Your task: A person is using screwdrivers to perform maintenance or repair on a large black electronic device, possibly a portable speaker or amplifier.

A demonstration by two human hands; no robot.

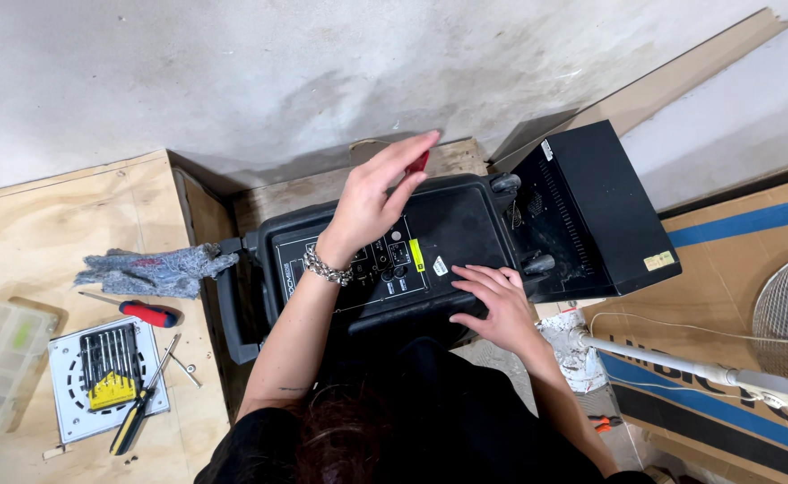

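Two hands on a black speaker box

The left hand (pixel 372 202) holds a small red tool (pixel 419 162) above the speaker box (pixel 448 237). The right hand (pixel 500 300) lies flat and open on it.

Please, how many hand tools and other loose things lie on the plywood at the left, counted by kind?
Screwdrivers: 2, red-handled and yellow-black
Bit set: 1
Clear organizer box: 1
Grey gloves: 1 bundle
Total: 5

The left hand holds something red, not counted.
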